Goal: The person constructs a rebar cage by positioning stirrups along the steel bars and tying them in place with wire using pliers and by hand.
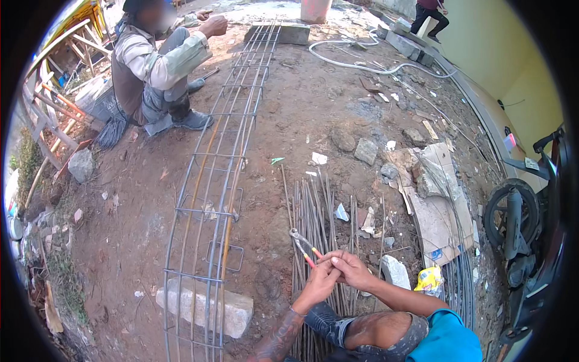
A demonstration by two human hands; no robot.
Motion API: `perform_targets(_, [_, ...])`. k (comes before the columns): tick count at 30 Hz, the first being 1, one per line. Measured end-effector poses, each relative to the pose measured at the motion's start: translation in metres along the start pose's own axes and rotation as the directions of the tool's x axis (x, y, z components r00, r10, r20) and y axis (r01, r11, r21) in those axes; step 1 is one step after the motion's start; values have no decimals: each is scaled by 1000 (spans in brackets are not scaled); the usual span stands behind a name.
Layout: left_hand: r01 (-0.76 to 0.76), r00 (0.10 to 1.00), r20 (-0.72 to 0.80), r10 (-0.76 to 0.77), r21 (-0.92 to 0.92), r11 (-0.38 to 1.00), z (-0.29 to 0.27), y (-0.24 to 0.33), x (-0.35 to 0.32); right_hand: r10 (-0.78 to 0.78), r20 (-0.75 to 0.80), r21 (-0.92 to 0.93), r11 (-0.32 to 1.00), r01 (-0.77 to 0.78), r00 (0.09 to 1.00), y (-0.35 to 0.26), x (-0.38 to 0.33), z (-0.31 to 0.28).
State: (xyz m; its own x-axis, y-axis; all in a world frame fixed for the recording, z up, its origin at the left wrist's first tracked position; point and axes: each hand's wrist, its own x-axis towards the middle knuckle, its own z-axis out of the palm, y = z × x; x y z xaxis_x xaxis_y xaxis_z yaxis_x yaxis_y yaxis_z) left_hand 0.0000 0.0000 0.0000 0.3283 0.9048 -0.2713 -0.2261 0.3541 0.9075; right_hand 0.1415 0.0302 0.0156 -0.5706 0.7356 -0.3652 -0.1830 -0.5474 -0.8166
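My left hand (321,279) and my right hand (351,269) meet above a bundle of thin steel rods (313,211) lying on the dirt. Red-handled pincers (303,244) stick out up-left from my hands; the left hand's fingers seem to close on the handles, and the right hand's fingers curl against the left. Which hand bears the tool is hard to tell. My knee in torn jeans (368,329) is below them.
A long rebar cage (220,181) runs from a concrete block (205,308) to another block (278,33) far off. A seated person (160,66) holds its far end. Cardboard and rubble (431,193) lie right, a motorbike (518,223) at the edge, a white hose (362,63) beyond.
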Motion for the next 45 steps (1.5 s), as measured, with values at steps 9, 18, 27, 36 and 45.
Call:
perform_targets(9, [-121,931,-214,296,584,803,-31,71,-2,-2,5,31,1000,2,1000,-10,10,21])
perform_targets(18, [-29,981,-169,95,357,934,-6,81,55,170,89,267,945,-188,981,16,0,34])
perform_targets(27, [116,993,-20,-115,48,992,-16,57,70,335,521,503,623,-600,785,14,5,10])
perform_targets(36, [254,960,213,-180,-400,881,-10,75,81,137,624,590,562,-579,769,-26,5,14])
perform_targets(45, [274,941,333,52,-845,460,28,110,111,-210,733,624,587,-517,647,-92,-11,43])
